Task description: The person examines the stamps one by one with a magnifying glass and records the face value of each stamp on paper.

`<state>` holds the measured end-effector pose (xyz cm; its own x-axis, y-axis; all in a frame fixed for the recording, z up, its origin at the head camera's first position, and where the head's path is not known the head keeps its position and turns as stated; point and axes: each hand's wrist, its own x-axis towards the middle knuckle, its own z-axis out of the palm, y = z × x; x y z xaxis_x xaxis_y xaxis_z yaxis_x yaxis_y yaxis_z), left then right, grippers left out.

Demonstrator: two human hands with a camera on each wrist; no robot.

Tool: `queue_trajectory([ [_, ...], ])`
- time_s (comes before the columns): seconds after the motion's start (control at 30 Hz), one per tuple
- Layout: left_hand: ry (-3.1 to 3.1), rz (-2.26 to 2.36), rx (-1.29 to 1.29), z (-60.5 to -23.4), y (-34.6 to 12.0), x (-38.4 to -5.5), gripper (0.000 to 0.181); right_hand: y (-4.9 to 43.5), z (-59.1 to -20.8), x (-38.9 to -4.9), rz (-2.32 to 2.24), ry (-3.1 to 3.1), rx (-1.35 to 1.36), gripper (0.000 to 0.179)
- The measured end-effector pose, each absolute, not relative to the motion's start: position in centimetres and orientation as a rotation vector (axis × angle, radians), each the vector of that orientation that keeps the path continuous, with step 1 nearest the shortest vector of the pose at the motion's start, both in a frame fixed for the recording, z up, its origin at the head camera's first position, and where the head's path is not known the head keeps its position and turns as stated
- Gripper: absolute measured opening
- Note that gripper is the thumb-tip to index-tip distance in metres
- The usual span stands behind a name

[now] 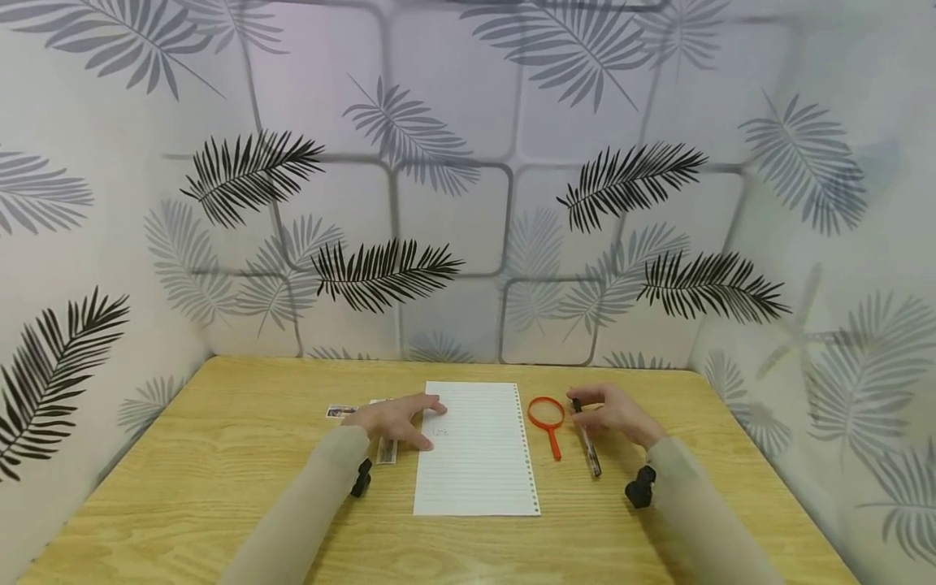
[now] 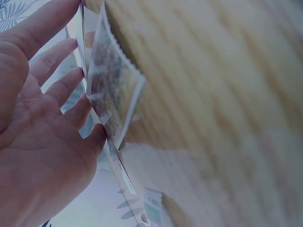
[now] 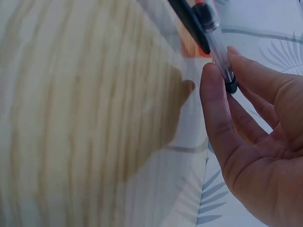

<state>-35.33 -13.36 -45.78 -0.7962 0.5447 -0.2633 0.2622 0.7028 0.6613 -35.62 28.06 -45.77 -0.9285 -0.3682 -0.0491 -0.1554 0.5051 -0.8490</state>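
A lined sheet of paper (image 1: 475, 471) with punched holes down its right side lies on the table, bearing a little faint handwriting. My left hand (image 1: 395, 418) reaches over its left edge, thumb and fingers spread on the sheet. Close to that palm in the left wrist view is a picture stamp (image 2: 116, 87) with a toothed edge. Under and beside the hand lie more small stamps (image 1: 387, 452). With thumb and fingers, my right hand (image 1: 614, 414) pinches a pen (image 1: 587, 443) near its far end; its clear barrel and dark clip show in the right wrist view.
A red magnifying glass (image 1: 553, 443) lies between the paper and the pen. Farther left is another small stamp (image 1: 340, 411). The wooden table (image 1: 219, 455) meets a leaf-patterned wall covering (image 1: 453, 309) at the back and on both sides.
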Motion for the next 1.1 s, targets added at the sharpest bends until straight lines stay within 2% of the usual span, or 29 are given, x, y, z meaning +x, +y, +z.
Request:
queue_trajectory([
  [1.1,2.48,0.821,0.641,-45.8,-13.7,-35.3,0.064,28.2,-46.4,-36.7,-1.173,2.597,-0.539,0.049],
])
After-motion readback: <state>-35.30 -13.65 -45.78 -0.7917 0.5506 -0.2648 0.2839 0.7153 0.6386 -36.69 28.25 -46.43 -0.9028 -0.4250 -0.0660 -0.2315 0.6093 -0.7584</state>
